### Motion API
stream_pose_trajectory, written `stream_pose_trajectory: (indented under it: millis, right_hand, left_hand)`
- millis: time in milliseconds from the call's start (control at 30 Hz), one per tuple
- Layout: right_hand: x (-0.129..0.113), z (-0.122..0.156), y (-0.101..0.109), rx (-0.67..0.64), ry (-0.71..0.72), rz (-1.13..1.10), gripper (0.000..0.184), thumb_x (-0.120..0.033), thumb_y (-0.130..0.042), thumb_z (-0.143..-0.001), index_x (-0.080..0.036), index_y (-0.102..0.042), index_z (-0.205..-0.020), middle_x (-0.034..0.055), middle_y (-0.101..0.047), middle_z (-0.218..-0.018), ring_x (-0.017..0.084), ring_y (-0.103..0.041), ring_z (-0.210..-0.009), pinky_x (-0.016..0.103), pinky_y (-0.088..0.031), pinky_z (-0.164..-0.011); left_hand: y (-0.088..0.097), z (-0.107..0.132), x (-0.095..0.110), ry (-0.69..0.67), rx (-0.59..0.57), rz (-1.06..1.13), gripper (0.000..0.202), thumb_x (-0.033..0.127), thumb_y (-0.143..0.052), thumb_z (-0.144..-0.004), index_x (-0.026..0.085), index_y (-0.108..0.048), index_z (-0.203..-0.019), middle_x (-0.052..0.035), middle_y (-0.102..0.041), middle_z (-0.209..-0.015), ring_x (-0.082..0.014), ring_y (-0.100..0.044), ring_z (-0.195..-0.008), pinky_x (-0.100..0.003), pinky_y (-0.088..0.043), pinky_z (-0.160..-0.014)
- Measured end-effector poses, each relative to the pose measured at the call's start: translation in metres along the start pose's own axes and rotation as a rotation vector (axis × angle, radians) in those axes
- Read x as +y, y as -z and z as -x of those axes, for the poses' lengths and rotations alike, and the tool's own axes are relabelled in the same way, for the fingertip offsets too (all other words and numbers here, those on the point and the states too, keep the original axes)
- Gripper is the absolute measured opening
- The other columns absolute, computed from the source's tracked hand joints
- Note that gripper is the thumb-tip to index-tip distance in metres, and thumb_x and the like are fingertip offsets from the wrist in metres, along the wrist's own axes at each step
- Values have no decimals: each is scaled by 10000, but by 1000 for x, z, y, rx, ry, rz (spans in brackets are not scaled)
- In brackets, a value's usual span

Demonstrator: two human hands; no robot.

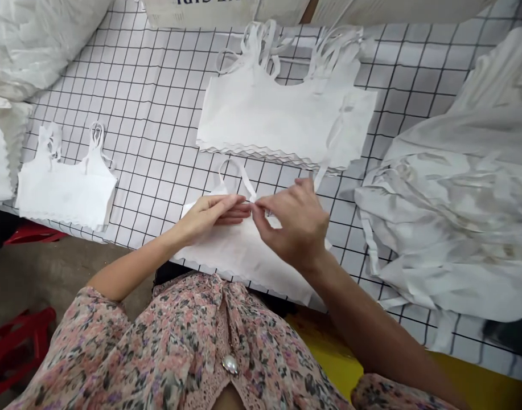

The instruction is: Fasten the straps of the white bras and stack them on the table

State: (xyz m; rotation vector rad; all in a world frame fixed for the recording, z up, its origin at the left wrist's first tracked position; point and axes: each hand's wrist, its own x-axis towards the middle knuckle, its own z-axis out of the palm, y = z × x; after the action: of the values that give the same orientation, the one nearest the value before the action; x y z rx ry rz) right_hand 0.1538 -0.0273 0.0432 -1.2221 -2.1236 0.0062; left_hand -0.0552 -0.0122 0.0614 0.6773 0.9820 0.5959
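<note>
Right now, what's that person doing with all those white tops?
A person is handling a white top laid on the checked cloth. The right hand pinches a strap, and the left hand is close beside it, fingers stretched out over the top. Just beyond lies a stack of tops, straps pointing away from the person. Another pile is off to the left, and a crumpled white heap is on the right.

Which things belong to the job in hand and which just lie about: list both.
In the job:
- white strappy top under the left hand
- white strap pinched by the right hand
- probably the stacked white tops beyond

Lying about, seemingly:
- red stools
- printed box
</note>
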Motion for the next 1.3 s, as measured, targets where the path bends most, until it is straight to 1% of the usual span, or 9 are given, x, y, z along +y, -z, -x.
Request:
stream_pose_trajectory:
  millis: [200,333,433,533,700,800,933,1100,1300]
  right_hand:
    - [-36,29,26,-4,432,112,229,-87,-693,-1005,-246,-722,-843,-13,-690,-790,176,-553,-835,591,-513,-1234]
    - [-41,42,33,-75,564,-7,175,-118,-702,-1024,-193,-752,-874,23,-728,-852,196,-617,-924,612,-518,-1224]
    - [-35,41,29,-31,369,-225,111,-254,-697,-1070,-171,-760,-1033,59,-764,-922,202,-673,-910,492,-632,-1022]
    - [-23,23,19,-61,-104,-437,165,-277,-658,-1086,-182,-775,-1155,73,-771,-916,190,-703,-821,361,-631,-753]
    - [-6,-22,-4,-521,-872,-1054,524,-634,-901,-834,-171,-796,-1055,62,-740,-859,147,-632,-589,332,-582,-505]
    - [-7,-29,-5,-719,-923,-1261,609,-695,-1006,-631,-167,-728,-754,34,-654,-711,133,-593,-561,324,-576,-480]
    - [-17,-10,23,-921,-754,-1178,601,-694,-968,-712,-165,-703,-605,13,-579,-646,99,-550,-543,264,-464,-481]
    - [-16,9,52,-812,-765,-1134,506,-684,-961,-746,-191,-851,-722,30,-618,-655,109,-554,-589,273,-441,-519]
    - [1,-4,33,-539,-1056,-1346,490,-617,-1055,-623,-194,-861,-776,64,-757,-813,120,-625,-610,340,-656,-585]
  left_hand:
    - [-4,-8,-2,78,80,322,483,601,-827,-964,147,-761,-1114,-208,-837,-1251,-335,-781,-1308,-495,-572,-1238]
    - [-2,-9,2,75,92,345,319,468,-820,-1002,153,-772,-1013,-178,-860,-1156,-300,-815,-1213,-488,-581,-1225]
    - [-3,-6,1,61,109,339,230,372,-797,-1025,143,-796,-1004,-153,-867,-1092,-264,-823,-1155,-478,-588,-1207]
    - [-3,-6,-3,42,99,323,203,333,-835,-994,131,-816,-996,-131,-866,-1081,-232,-825,-1081,-468,-605,-1168]
    - [0,-13,-8,8,130,282,172,284,-939,-876,153,-839,-923,-42,-830,-888,-143,-776,-826,-381,-652,-1002]
    - [1,-14,-5,-11,159,253,129,264,-901,-906,146,-849,-915,-53,-838,-919,-142,-782,-835,-342,-654,-948]
    - [3,-15,-1,-49,173,266,102,218,-821,-963,138,-836,-901,-91,-867,-1048,-206,-843,-998,-402,-642,-1079]
    - [9,-23,1,-68,178,234,123,242,-801,-995,141,-812,-926,-85,-878,-1057,-206,-852,-1031,-407,-641,-1114]
    - [21,-6,7,-64,104,-51,264,392,-842,-977,129,-839,-999,-118,-871,-1051,-198,-851,-963,-352,-695,-963]
